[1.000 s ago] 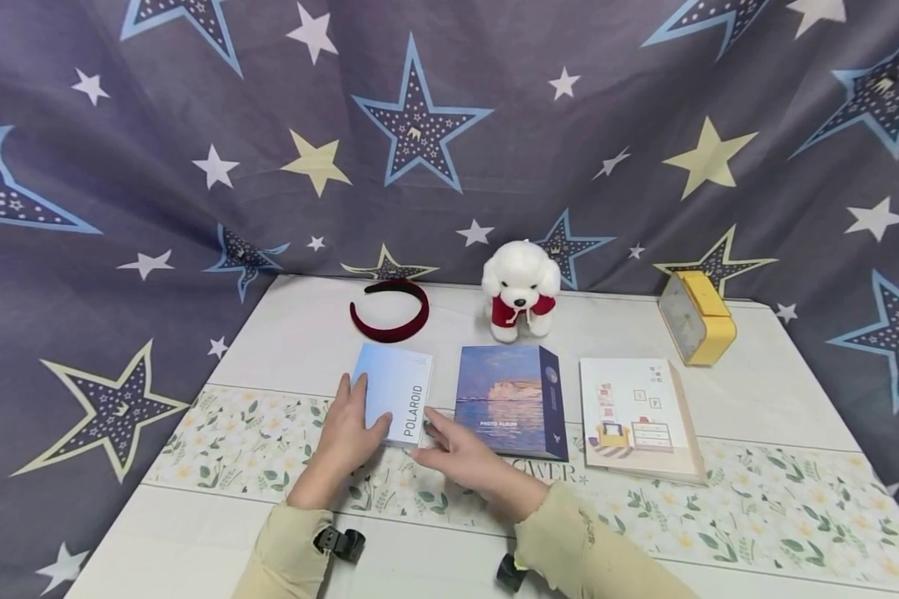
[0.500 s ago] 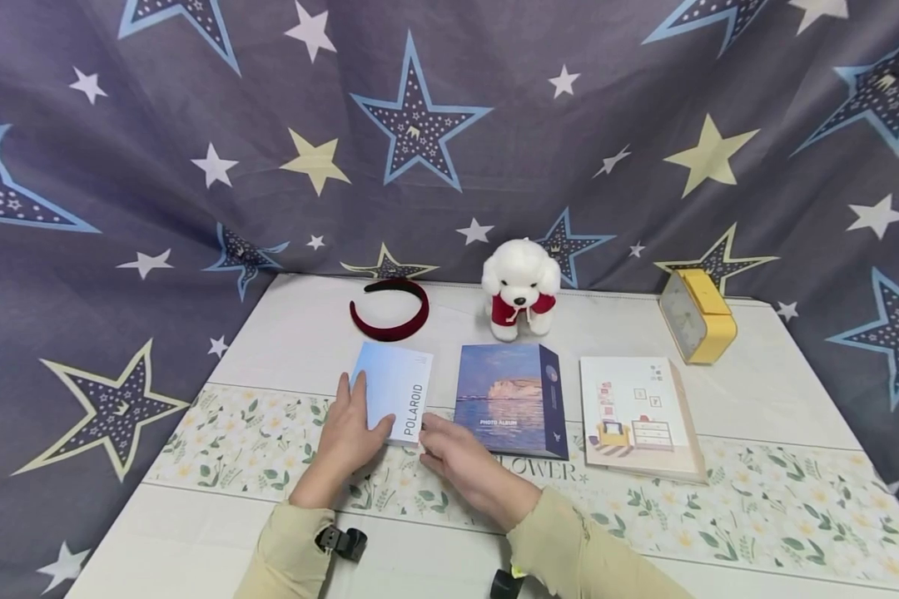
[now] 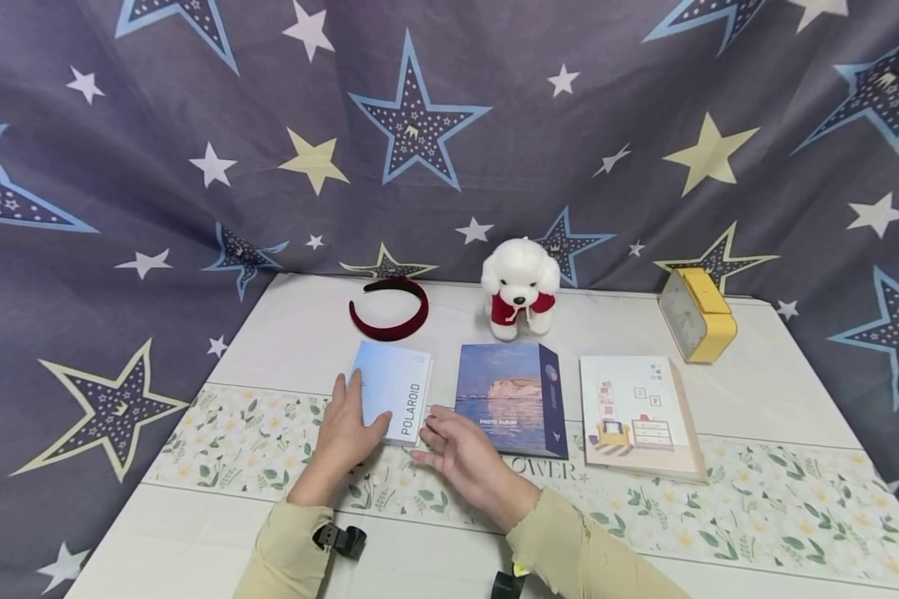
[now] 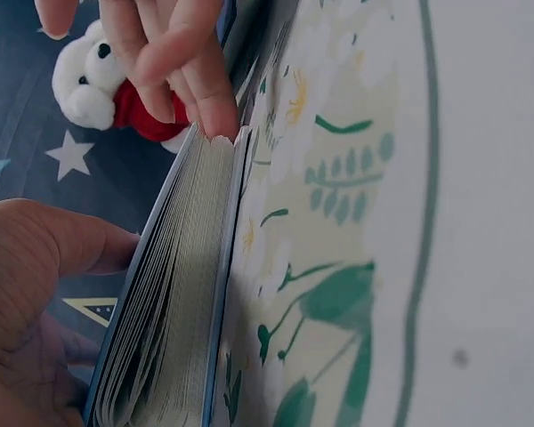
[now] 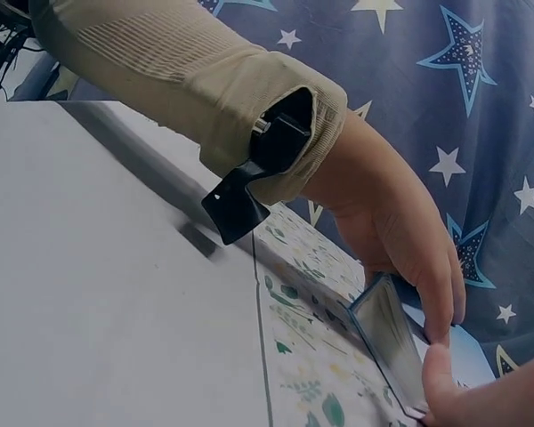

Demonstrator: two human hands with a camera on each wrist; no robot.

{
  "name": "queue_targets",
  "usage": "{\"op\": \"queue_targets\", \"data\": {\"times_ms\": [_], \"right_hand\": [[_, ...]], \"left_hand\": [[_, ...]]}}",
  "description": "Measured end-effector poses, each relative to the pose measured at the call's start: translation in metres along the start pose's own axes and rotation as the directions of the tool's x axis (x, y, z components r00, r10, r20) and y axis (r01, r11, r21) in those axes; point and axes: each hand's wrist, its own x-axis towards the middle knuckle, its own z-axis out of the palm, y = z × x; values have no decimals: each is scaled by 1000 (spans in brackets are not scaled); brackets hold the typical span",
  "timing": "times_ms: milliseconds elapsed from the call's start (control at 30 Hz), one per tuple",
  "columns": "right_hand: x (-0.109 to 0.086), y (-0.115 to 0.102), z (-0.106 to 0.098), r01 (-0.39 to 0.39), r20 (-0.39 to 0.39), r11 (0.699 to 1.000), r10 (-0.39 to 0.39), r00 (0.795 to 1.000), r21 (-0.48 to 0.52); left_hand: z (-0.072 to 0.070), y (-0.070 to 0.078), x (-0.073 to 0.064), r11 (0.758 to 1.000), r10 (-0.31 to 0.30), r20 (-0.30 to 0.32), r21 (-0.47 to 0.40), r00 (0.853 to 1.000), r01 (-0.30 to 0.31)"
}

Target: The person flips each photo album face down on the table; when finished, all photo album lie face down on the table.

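A pale blue album marked POLAROID (image 3: 389,387) lies flat in front of me. My left hand (image 3: 345,437) rests on it, thumb on the cover near the front edge and straight fingers along the left side. Its thumb touches the cover in the left wrist view, where the page edges (image 4: 173,294) face the camera. From the right, my right hand (image 3: 468,457) reaches to the album's lower right corner with loosely bent fingers; the fingertips (image 4: 215,120) are right at the pages' corner. Beside it lies a photo album with a sea-cliff cover (image 3: 505,399).
An album with a furniture drawing (image 3: 637,416) lies farther right. Behind stand a dark red headband (image 3: 415,312), a white plush dog (image 3: 520,287) in red and a yellow clock (image 3: 707,320). A starry cloth (image 3: 255,100) hangs at the table's back edge.
The right hand shifts slightly at the album's right edge and its fingers spread a little more. The left hand stays on the cover, and the album has barely moved.
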Motion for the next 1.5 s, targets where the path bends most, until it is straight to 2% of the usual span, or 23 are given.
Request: {"op": "queue_targets", "data": {"times_ms": [300,567,867,1133,1267,1500], "right_hand": [[2,1,-5,-23,-6,999,23,1000,40],[3,-1,-3,-13,-23,999,12,1000,-29],[3,-3,-4,-28,-10,997,27,1000,-74],[1,-5,-3,-27,-6,992,26,1000,-126],[0,-7,-3,-13,-5,989,12,1000,-145],[-3,-12,-1,28,57,983,-18,998,-179]], "left_hand": [[-5,-3,1,999,-13,40,-51,999,15],[-7,-2,2,996,-26,58,-81,998,31],[-15,-6,2,986,-41,115,-157,993,59],[-15,-2,1,978,-4,86,-206,996,22],[-12,0,0,974,-4,113,-226,994,30],[-9,8,0,971,44,143,-240,989,-8]]}}
